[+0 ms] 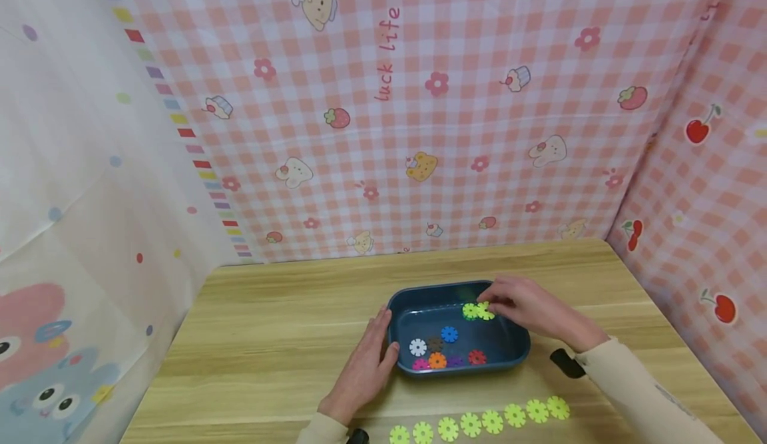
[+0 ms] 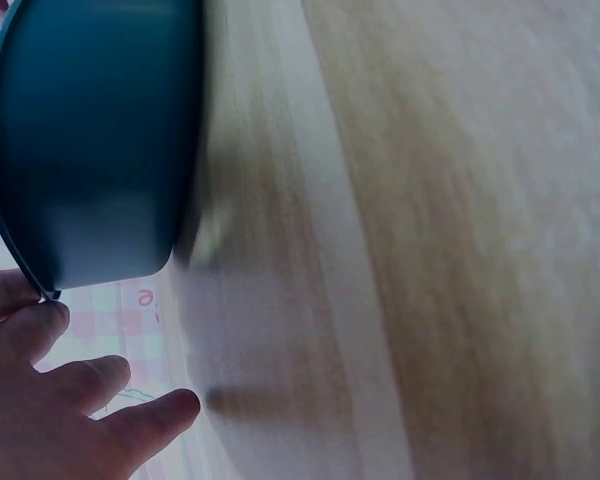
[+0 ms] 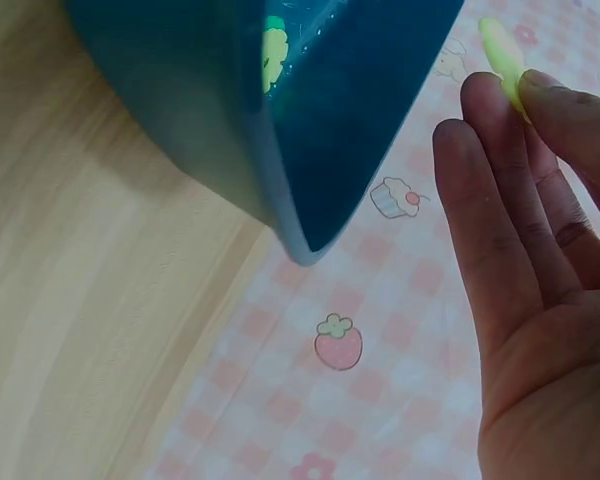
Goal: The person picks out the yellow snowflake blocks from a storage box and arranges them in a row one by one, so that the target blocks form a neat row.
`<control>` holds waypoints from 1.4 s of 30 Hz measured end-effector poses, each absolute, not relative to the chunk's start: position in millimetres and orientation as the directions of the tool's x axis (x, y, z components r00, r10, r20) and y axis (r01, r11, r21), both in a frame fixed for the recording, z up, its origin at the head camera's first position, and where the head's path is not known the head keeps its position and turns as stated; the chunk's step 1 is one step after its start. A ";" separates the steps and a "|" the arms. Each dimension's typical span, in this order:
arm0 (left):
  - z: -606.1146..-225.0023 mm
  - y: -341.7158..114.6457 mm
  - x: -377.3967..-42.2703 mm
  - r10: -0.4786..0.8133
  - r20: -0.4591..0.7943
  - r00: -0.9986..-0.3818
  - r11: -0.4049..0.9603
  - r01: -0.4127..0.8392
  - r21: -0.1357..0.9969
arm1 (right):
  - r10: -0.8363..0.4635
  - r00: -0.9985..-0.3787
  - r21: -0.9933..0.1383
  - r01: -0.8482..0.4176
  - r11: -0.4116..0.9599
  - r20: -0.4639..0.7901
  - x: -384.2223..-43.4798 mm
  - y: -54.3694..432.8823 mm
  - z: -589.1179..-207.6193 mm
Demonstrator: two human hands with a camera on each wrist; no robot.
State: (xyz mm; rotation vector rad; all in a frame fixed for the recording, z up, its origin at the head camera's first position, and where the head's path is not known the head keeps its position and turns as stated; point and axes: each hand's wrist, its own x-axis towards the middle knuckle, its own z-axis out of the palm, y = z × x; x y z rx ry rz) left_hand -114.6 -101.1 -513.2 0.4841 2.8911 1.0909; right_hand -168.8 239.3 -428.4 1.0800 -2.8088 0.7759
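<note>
A dark blue-green tray (image 1: 500,345) with rounded corners rests on the wooden table. My right hand (image 1: 530,304) is over its far right part, pinching a yellow-green notched disc (image 3: 502,60) between thumb and index finger; the other fingers extend loosely. Another yellow-green disc (image 1: 470,311) lies inside the tray near that hand. My left hand (image 1: 363,361) lies along the tray's left end, its fingers mostly straight and spread, with fingertips (image 2: 50,315) at the rim. Inside lie single discs: white (image 1: 417,347), brown (image 1: 435,344), blue (image 1: 449,334), orange (image 1: 437,361), pink (image 1: 421,364), purple (image 1: 455,361) and red (image 1: 477,357).
A slightly slanting row of several yellow-green discs (image 1: 493,422) lies on the table (image 1: 269,337) in front of the tray. Checked pink cloth (image 1: 371,138) hangs behind and to the right. White patterned cloth (image 1: 120,164) hangs at the left. Each wrist wears a black strap device (image 1: 567,363).
</note>
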 end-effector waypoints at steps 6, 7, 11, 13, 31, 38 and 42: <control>-513.9 -101.0 -115.1 0.292 0.099 -0.951 0.712 0.286 0.642 | -0.585 -0.779 -0.492 -0.608 0.622 0.224 -156.6 252.2 -431.9; -514.1 -101.1 -115.1 0.292 0.098 -0.951 0.711 0.285 0.642 | -0.578 -0.783 -0.504 -0.603 0.618 0.229 -154.0 254.4 -432.9; -514.7 -101.4 -114.5 0.290 0.098 -0.952 0.710 0.282 0.645 | -0.554 -0.786 -0.523 -0.606 0.599 0.276 -143.1 263.3 -438.0; -514.7 -101.4 -114.5 0.289 0.103 -0.952 0.708 0.285 0.646 | -0.546 -0.773 -0.517 -0.627 0.583 0.323 -137.7 267.9 -440.8; -513.3 -100.1 -116.3 0.289 0.106 -0.952 0.700 0.285 0.655 | -0.438 -0.755 -0.469 -0.650 0.598 0.488 -93.8 312.2 -462.8; -513.5 -100.1 -115.3 0.288 0.102 -0.952 0.700 0.282 0.656 | -0.404 -0.787 -0.482 -0.608 0.630 0.466 -79.7 327.9 -474.3; -513.0 -99.8 -114.7 0.288 0.101 -0.952 0.697 0.281 0.659 | -0.394 -0.798 -0.485 -0.595 0.641 0.457 -74.9 333.8 -480.2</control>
